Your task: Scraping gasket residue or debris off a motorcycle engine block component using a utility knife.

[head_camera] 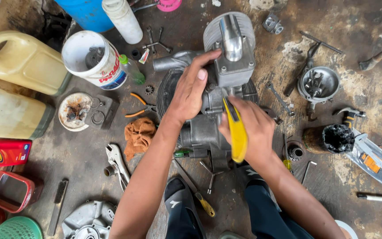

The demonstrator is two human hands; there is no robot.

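Note:
A grey metal engine [226, 66] with a finned cylinder stands on the stained floor in the middle of the view. My left hand [190, 88] lies flat against the engine's left side, fingertips reaching up to the square top plate. My right hand [250, 128] grips a yellow-handled utility knife [236, 132], its tip pressed against the engine body just below the top plate. The blade itself is too small to make out.
Two yellow jugs [21, 62], a white bucket [93, 57], a blue drum and a red bottle [3, 152] crowd the left. An orange rag [139, 135], pliers, locking pliers [116, 161], wrenches, a carburettor bowl [318, 84], a black grease tub [334, 138] and a screwdriver lie around. My feet sit below the engine.

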